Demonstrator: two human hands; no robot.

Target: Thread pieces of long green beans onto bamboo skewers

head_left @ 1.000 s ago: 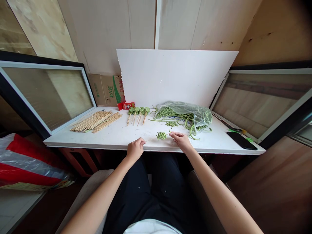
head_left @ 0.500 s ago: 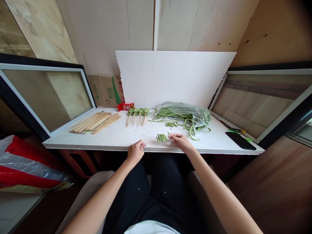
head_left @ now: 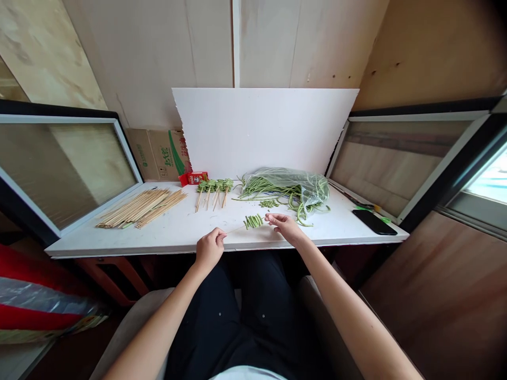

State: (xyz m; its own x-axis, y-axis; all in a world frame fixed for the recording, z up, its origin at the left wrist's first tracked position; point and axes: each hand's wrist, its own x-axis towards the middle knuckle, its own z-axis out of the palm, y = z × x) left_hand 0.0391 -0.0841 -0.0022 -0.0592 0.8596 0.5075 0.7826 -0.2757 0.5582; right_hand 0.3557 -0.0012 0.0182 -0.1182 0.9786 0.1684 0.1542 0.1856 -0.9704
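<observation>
My left hand [head_left: 209,246] is closed round the bare end of a bamboo skewer [head_left: 236,229], which points right just above the table's front edge. Several short pieces of green bean [head_left: 253,221] are threaded side by side along its far part. Thumb and fingertips of my right hand [head_left: 283,226] pinch at the skewer's pointed end, close to the last piece; the fingers hide the tip. Behind that hand lies a small heap of cut bean pieces [head_left: 269,203]. Long green beans [head_left: 273,184] spill from a clear plastic bag [head_left: 316,186] at the back.
Loose bamboo skewers [head_left: 137,207] lie in a pile at the left. Filled bean skewers [head_left: 214,186] sit at the back by a small red box [head_left: 197,177]. A black phone [head_left: 374,222] rests at the right. Framed glass panels [head_left: 75,169] and a white board [head_left: 265,132] border the table [head_left: 166,235].
The view has turned slightly right, so everything sits further left. A bean piece seen at my right fingertips no longer stands apart from the threaded row. My left hand keeps its hold.
</observation>
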